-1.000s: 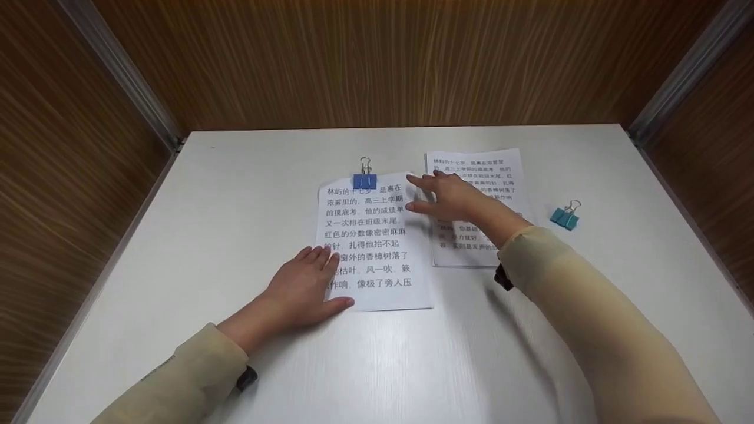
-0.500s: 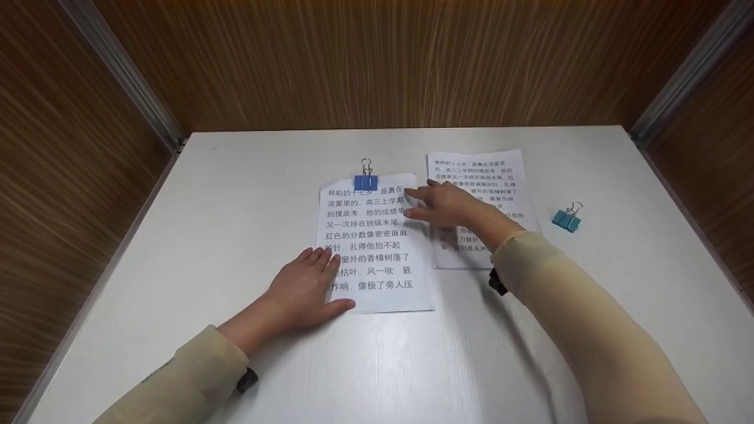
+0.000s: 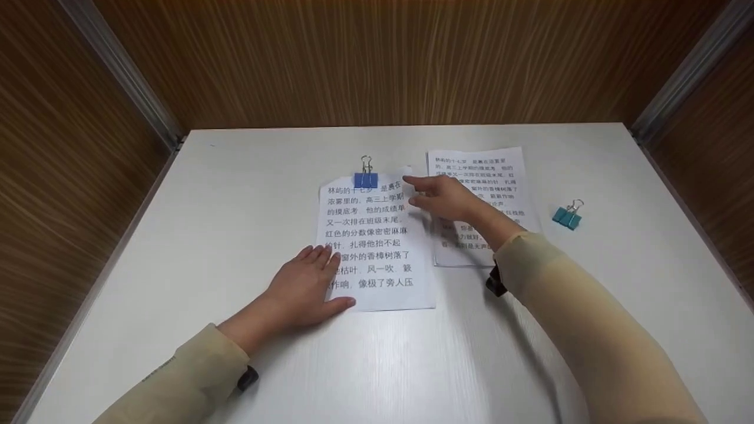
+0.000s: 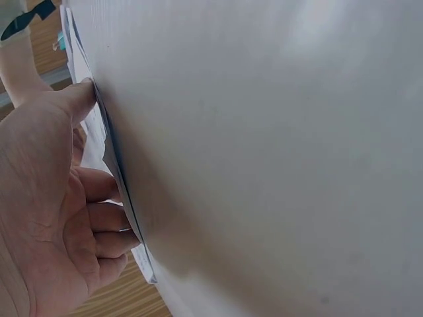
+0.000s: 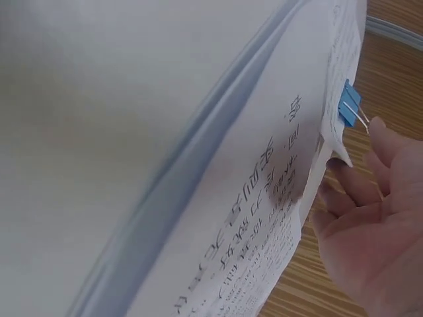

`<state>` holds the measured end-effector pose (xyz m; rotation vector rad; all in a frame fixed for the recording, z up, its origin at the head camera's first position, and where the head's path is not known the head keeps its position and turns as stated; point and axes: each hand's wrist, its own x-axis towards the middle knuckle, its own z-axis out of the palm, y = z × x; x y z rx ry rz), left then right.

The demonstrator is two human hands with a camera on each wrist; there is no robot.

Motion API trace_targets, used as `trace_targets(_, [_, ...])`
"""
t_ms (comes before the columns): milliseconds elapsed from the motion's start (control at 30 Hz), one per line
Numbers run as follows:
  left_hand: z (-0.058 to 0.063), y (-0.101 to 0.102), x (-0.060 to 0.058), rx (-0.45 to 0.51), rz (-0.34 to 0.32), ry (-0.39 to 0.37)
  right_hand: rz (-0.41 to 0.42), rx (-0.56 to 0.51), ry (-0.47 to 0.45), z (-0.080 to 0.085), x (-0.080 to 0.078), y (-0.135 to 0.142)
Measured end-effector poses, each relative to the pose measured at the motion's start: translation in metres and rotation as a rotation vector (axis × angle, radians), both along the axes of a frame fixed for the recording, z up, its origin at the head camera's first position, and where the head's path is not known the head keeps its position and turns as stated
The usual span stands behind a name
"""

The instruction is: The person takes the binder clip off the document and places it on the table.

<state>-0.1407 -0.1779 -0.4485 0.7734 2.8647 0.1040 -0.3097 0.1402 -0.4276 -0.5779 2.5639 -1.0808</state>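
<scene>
In the head view a stack of printed paper sheets [image 3: 371, 235] lies at the middle of the table, with a blue binder clip [image 3: 366, 179] on its top edge. My left hand [image 3: 303, 285] rests spread on the stack's lower left edge, fingers and thumb over the paper. At the upper right corner, my right hand [image 3: 445, 197] reaches in with index finger and thumb apart. Its fingertips are by the sheet's corner, which bends up slightly. From the right wrist, the right hand [image 5: 370, 211] shows a fingertip at that curled corner, close to the blue binder clip [image 5: 349, 104].
A second printed stack [image 3: 512, 176] lies right of the first, partly under my right hand and forearm. A teal binder clip [image 3: 567, 215] sits farther right on the white table [image 3: 377, 365]. Wood-grain panels [image 3: 377, 65] close off the back and sides.
My right hand has shifted slightly at the upper right corner, and that corner now bends up more. The left hand stays in place.
</scene>
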Motion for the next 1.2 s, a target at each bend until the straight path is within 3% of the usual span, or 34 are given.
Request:
trace_targets(200, [0.0,0.0,-0.001,0.002,0.0,0.001,-0.02,-0.217,-0.124,-0.001,0.001,-0.003])
trace_targets(633, [0.001,0.002,-0.002,-0.005,0.002,0.008,-0.11,-0.268,-0.185,-0.007,0.002,-0.01])
trace_targets(833, [0.0,0.002,-0.002,0.007,-0.002,-0.007,-0.112,-0.367,-0.223,-0.01,0.003,-0.011])
trace_targets(1200, [0.001,0.002,-0.004,0.007,-0.001,-0.018,-0.138,-0.526,-0.214,-0.006,0.01,-0.014])
